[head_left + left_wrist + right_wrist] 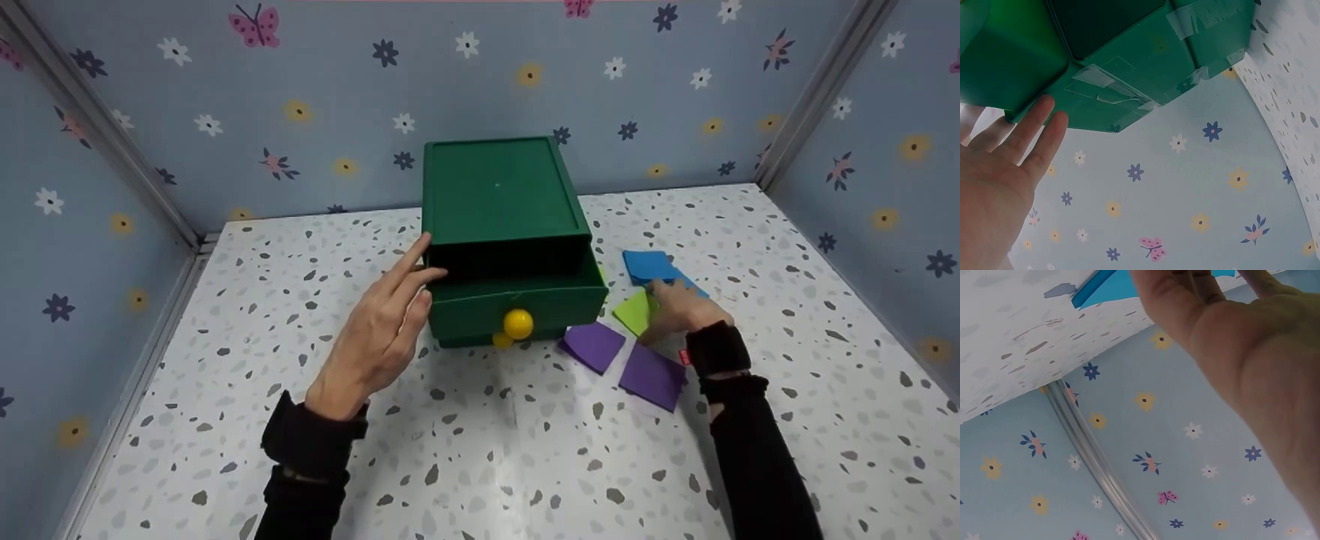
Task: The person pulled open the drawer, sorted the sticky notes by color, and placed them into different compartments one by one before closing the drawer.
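Observation:
A green box (pixel 502 191) stands against the back wall with its upper drawer (pixel 472 313) pulled out, a yellow knob (pixel 518 324) on the drawer's front. My left hand (pixel 367 345) is at the box's left side, fingers extended and touching around the drawer's edge. To the right of the box, my right hand (pixel 679 309) reaches down over a lime green folded piece (pixel 634 311) and blue folded pieces (pixel 646 266), perhaps cloth or felt. Its fingertips are partly hidden in the head view and cut off in the right wrist view, where a blue piece (pixel 1114 291) lies beside them.
Two purple folded pieces (pixel 598 346) lie in front of the box's right corner. A second yellow knob (pixel 502 340) shows low on the box. Clear tape (pixel 1095 77) is stuck on the box's side. Flowered walls (pixel 337 90) enclose the speckled white table (pixel 480 450).

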The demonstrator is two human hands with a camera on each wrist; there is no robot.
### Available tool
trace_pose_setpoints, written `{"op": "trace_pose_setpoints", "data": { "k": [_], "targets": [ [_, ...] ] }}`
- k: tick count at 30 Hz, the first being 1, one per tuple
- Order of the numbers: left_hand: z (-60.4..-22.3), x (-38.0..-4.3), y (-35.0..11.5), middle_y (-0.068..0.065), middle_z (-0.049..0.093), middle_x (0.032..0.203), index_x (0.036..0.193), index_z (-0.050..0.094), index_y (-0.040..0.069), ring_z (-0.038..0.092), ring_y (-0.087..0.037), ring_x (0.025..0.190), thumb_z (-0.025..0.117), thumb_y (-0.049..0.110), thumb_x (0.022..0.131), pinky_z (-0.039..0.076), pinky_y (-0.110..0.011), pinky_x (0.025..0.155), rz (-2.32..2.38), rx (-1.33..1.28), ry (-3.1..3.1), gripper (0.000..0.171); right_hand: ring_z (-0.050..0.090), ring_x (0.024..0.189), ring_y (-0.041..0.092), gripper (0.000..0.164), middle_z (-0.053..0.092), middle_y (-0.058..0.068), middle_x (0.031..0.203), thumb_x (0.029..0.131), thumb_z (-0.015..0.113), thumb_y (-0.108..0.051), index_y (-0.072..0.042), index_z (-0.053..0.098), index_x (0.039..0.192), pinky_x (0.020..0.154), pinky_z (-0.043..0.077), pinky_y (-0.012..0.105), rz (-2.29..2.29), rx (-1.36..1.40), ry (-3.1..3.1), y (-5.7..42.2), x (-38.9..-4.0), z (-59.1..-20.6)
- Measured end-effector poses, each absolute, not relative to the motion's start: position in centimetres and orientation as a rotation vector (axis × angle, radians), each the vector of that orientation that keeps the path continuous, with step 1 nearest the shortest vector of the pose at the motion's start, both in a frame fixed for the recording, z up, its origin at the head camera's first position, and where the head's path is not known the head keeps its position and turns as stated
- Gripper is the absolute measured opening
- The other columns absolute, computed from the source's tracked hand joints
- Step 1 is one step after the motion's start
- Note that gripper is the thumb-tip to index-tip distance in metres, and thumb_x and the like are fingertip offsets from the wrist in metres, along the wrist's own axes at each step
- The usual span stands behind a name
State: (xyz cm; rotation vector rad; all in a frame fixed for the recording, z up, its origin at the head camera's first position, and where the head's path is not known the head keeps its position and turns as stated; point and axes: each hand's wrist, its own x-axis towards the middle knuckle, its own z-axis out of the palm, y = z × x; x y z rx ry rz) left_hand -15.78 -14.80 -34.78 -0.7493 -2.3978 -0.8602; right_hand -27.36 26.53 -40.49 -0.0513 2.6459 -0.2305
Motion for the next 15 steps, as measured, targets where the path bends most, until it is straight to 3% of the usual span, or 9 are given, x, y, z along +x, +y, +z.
{"op": "trace_pose_setpoints", "data": {
  "k": [7, 9, 15],
  "targets": [
    [-34.77, -15.78, -14.85, 0.004, 0.023, 0.157, 0.128, 0.056, 0.012, 0.036, -0.016, 0.139, 0.034, 0.025, 0.104, 0.034, -0.038, 0.112, -0.88, -0.747, -2.404, 0.035, 0.038, 0.125, 0.043, 0.101, 0.031, 0.032, 0.142, 0.072, 0.075, -0.043, -0.007, 0.018, 0.148, 0.094, 0.04, 0.066, -0.218, -0.047, 2.593, 26.08, -27.45, -40.91],
    [-34.72, -15.74, -14.88, 0.005, 0.022, 0.157, 0.126, 0.058, 0.014, 0.041, -0.016, 0.134, 0.034, 0.025, 0.104, 0.037, -0.037, 0.108, -0.894, -0.746, -2.413, 0.034, 0.038, 0.124, 0.043, 0.098, 0.032, 0.032, 0.141, 0.073, 0.073, -0.043, -0.007, 0.019, 0.147, 0.092, 0.04, 0.066, -0.205, -0.044, 2.597, 25.99, -27.36, -40.93],
    [-34.53, -15.52, -15.13, 0.007, 0.02, 0.158, 0.106, 0.068, 0.018, 0.045, -0.019, 0.13, 0.037, 0.022, 0.103, 0.044, -0.042, 0.1, -1.016, -0.764, -2.421, 0.031, 0.033, 0.123, 0.041, 0.095, 0.029, 0.032, 0.14, 0.073, 0.073, -0.045, -0.005, 0.025, 0.144, 0.094, 0.038, 0.067, -0.173, -0.043, 2.615, 25.77, -27.46, -41.0]
  ]
}}
